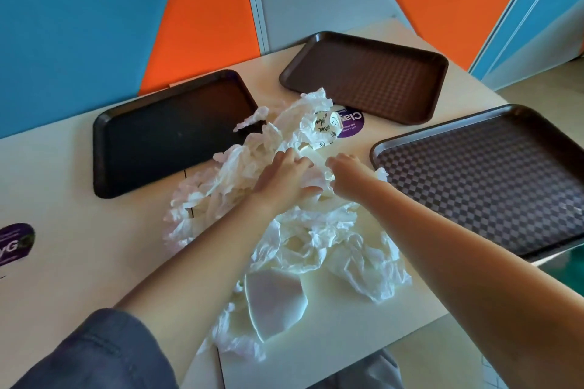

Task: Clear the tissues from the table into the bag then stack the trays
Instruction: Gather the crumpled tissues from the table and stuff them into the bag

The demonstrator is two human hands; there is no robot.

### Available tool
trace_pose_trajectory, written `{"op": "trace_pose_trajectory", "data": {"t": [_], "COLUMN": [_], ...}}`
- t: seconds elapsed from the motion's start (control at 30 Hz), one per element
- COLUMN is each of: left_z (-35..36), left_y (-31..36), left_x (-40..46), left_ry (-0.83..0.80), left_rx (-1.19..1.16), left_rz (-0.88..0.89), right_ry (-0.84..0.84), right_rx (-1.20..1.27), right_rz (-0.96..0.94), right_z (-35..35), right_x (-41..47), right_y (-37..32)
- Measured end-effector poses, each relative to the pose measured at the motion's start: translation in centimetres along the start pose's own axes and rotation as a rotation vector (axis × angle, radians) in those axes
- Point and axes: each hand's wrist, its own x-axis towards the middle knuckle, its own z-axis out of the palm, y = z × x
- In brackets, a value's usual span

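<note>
Tissues (284, 230), crumpled and white, lie in a loose heap across the middle of the pale table (79, 262), running from between the far trays down toward the near edge, with thin crinkled plastic that may be the bag (319, 123) mixed in at the far end; I cannot tell where tissue stops and bag begins. The left hand (281, 180) lies on the heap with fingers spread and lightly curled into the paper, pressing or gathering rather than plainly pinching. The right hand (347, 174) rests just beside it, fingers curled down into the pile; whether it actually grips anything is hidden. The risks, as I judge them: the paper is light and torn-edged, so a scoop may shed pieces over the table's near edge, and thin film could tear or collapse shut if stuffed one-handed. Tissue overlaps the rim of the black tray (164, 133), so pulling may leave scraps in it. That tray is smooth and dark with rounded corners; the brown tray (379, 79) farther back has a fine gridded floor; the checkered tray (489, 186) at right has a woven-looking pattern and a raised, glossy lip. All three look rigid and alike in shape, so they should nest, unless a stray tissue is trapped between them.
</note>
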Motion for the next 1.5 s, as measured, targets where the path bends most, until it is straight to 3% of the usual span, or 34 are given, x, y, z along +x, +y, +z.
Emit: {"op": "trace_pose_trajectory", "data": {"t": [0.23, 0.57, 0.77, 0.93, 1.27, 1.43, 1.5], "left_z": [3.1, 1.4, -1.9, -3.7, -4.6, -5.4, -5.4], "left_y": [1.1, 0.5, 1.6, 3.1, 4.6, 3.5, 3.5], "left_x": [0.9, 0.9, 0.6, 0.9, -0.5, 0.2, 0.5], "left_ry": [0.072, 0.237, 0.367, 0.310, 0.539, 0.482, 0.443], "left_rx": [0.135, -0.130, -0.175, -0.337, -0.144, -0.324, -0.294], "left_rz": [-0.043, -0.096, -0.132, -0.259, -0.157, -0.237, -0.219], "right_ry": [-0.077, -0.052, -0.045, -0.063, -0.168, -0.089, -0.070], "right_rx": [0.089, 0.065, 0.091, 0.143, 0.215, 0.267, 0.252], "right_rz": [-0.055, -0.156, -0.233, -0.291, -0.273, -0.226, -0.209], "right_z": [1.1, 0.5, -2.1, -4.9, -8.5, -9.6, -9.7], "right_x": [1.3, 1.1, 0.4, -0.7, -3.1, -4.1, -4.6], "right_y": [-0.1, 0.3, 1.6, 2.1, 0.6, 0.2, 0.4]}}
